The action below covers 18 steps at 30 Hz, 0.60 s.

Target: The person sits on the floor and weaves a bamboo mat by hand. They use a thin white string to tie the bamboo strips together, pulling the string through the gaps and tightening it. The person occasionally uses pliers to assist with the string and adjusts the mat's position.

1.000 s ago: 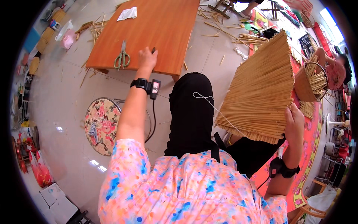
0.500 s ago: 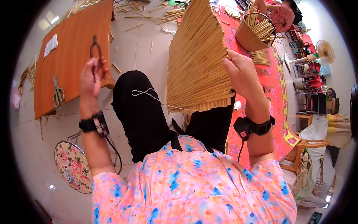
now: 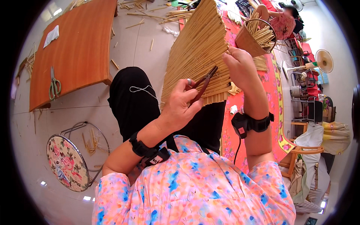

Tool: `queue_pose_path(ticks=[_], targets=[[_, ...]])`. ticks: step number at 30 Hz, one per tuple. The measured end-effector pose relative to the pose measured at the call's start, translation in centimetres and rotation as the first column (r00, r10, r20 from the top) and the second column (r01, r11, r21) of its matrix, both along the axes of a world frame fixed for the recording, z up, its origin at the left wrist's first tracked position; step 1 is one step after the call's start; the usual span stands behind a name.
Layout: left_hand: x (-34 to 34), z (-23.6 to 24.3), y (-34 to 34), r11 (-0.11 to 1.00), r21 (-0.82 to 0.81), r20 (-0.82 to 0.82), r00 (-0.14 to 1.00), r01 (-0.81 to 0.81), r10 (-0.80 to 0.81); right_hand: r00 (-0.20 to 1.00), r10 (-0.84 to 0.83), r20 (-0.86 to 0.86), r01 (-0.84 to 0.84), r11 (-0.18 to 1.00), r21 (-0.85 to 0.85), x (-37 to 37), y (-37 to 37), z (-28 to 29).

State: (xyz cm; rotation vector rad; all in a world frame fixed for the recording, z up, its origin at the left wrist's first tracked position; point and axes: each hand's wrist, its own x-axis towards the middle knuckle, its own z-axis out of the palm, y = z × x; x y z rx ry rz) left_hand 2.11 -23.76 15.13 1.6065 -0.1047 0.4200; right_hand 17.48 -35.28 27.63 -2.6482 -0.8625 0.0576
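Head view: looks down on a stick mat [image 3: 193, 48], propped over the right leg [image 3: 210, 122], top end cut off by the frame.
Left hand [image 3: 182, 100]: wrapped around the handles of the pliers [image 3: 203, 85], with some fingers hidden.
Pliers: held over the mat's lower right part; cannot tell whether touching the sticks; tips too small to make out. Half a second ago raised beside the table [image 3: 80, 45], now across to the mat.
Right hand [image 3: 242, 67]: clamped on the mat's right edge, as before, fingertips partly hidden.
String [image 3: 141, 89]: looped over the left knee [image 3: 125, 101], as earlier; far end lost near the left hand.
Left wristband [image 3: 140, 146]: carries a box with a white label and dark writing.
Right wristband [image 3: 258, 124]: bears a small reddish label, too small to read.
Scissors [image 3: 55, 87]: on the table, near its edge.
Stool [image 3: 67, 161]: shows more of its metal frame than before.
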Motion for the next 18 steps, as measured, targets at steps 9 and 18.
queue_pose_path(ticks=[9, 18], targets=[[0.4, 0.6, -0.7, 0.996, 0.070, -0.002, 0.998, -0.062, 0.062, 1.000, -0.013, 0.017, 0.013, 0.999, -0.034, -0.8, 0.7, 0.3], [-2.4, 1.3, 1.2, 0.998, 0.023, -0.026, 0.997, -0.065, 0.066, 0.999, -0.023, 0.036, 0.026, 0.997, -0.073, -3.6, 2.0, -0.1]])
